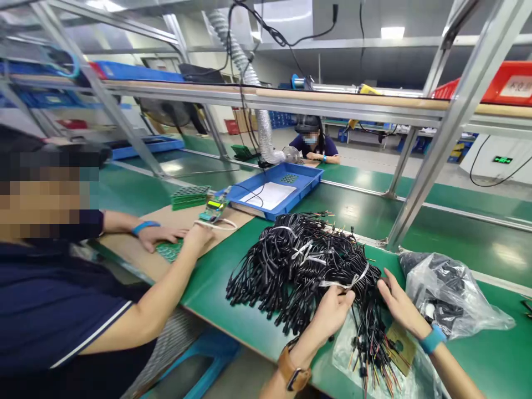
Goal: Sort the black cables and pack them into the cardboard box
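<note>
A big heap of black cables (291, 266), tied in bundles with white straps, lies on the green workbench (216, 282). My left hand (332, 310) pinches a white strap (347, 284) on the bundle nearest me. My right hand (397, 302) rests with fingers spread on the same bundle's right side. Loose cable ends with red and yellow wire tips (374, 354) lie on clear plastic below my hands.
A co-worker's hands (166, 235) rest on green circuit boards over brown cardboard (137, 249) at left. A blue tray (276, 191) stands behind the heap. A clear bag of black parts (449, 293) sits at right. A metal frame post (419, 183) rises behind.
</note>
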{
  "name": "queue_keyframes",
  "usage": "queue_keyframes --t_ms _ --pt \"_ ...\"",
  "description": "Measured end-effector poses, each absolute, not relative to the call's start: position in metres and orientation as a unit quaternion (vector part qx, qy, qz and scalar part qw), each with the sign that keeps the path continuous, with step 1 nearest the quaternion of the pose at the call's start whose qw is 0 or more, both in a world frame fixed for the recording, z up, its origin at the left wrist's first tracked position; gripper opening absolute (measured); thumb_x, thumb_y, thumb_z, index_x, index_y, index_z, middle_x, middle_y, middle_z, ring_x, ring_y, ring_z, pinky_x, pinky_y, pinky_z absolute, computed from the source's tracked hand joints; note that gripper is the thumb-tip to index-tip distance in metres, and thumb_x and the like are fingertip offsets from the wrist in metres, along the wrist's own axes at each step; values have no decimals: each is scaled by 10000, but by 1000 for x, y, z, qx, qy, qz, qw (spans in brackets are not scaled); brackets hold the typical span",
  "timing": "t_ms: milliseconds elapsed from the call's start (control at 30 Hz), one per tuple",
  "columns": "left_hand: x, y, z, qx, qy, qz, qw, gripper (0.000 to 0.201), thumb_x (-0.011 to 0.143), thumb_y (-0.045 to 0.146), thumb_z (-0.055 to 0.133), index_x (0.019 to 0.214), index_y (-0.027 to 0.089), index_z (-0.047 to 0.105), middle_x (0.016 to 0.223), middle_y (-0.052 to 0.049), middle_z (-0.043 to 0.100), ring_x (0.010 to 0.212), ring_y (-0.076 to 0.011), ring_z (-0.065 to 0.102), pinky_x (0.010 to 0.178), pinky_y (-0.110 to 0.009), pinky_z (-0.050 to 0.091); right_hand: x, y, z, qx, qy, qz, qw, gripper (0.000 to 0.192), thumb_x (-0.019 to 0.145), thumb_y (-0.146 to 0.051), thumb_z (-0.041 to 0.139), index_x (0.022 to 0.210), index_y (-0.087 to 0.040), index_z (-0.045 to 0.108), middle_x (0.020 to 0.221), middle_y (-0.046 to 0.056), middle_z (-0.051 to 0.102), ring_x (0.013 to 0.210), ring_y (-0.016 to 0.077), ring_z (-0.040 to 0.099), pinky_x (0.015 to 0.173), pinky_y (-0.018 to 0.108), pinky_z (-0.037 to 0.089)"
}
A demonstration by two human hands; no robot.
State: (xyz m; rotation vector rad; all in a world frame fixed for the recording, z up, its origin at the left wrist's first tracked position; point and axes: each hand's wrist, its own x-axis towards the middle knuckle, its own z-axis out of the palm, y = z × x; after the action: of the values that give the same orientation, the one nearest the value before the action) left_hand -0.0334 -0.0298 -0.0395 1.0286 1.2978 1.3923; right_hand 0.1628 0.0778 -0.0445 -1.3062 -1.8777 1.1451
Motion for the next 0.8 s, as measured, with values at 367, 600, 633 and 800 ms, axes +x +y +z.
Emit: queue_keyframes --t_ms 367,600,633,800 --pt "2 -13 9 267 373 741 490 664 713 524 849 1198 113 655 1264 -161 686 1186 -309 627 1100 -440 443 122 62 10 -486 -636 411 435 598 790 -737 604 1018 -185 642 996 43 679 986 257 583 890 355 448" --pt "3 -46 88 435 285 759 392 457 882 494 694 1162 133 709 1211 -114 715 1140 -266 649 1100 -415 475 115 5 110 -462 -665 217 546 472 906 -604 531 1098 -182 616 1045 62 640 972 247 574 892 369 410" --pt "4 -51 94 442 290 760 377 472 892 502 678 1198 143 697 1223 -115 711 1163 -271 641 1118 -423 463 111 1 124 -455 -672 205 547 446 922 -576 517 1109 -185 620 1058 65 647 971 247 576 889 369 408" --pt "10 -51 97 430 332 775 322 603 912 542 621 1373 156 587 1268 -149 680 1338 -315 524 1211 -462 348 68 12 182 -346 -745 188 538 272 919 -383 489 995 -202 679 1010 55 696 923 234 608 839 340 432"
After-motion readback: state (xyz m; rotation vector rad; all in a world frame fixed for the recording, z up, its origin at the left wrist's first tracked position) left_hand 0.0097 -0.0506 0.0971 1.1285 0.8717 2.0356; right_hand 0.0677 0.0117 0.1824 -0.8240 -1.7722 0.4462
